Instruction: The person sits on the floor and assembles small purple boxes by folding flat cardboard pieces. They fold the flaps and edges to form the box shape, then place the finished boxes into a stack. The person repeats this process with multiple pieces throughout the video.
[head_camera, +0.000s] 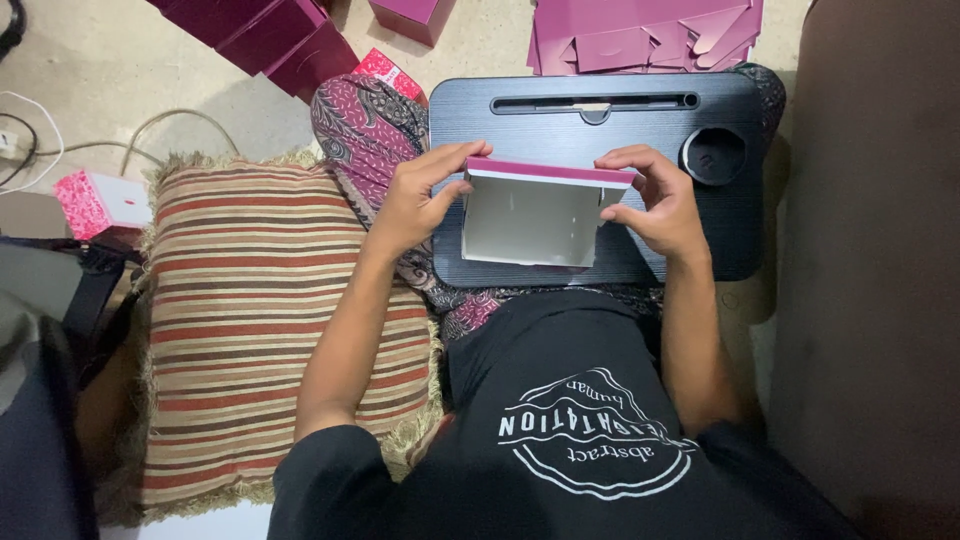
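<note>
A small box (535, 215), magenta outside and pale grey-white inside, is held open side up toward the camera over a black lap desk (600, 150) that rests across the person's legs. The left hand (415, 205) pinches the box's left end, thumb at the near wall and fingers curled over the magenta top edge; the right hand (650, 200) pinches the right end the same way, fingertips bent over the rim. The lap desk has a long slot (595, 101) along its far edge and a round cup recess (713, 155) at the far right corner. Beyond it, on the beige floor (110, 60), lies a stack of flat magenta box blanks (645, 35), not yet folded, and to the far left a row of dark magenta assembled boxes (270, 35), with one more (410, 18) standing apart near the top middle. A small pink patterned box (388, 72) sits just behind the person's knee, and another pink-and-white patterned box (100, 200) lies at the left edge near white cables (60, 140). A striped cushion (280, 330) in red, tan and brown with a fringed edge lies beside the left arm. A brown upholstered surface (870, 280) fills the right side.
</note>
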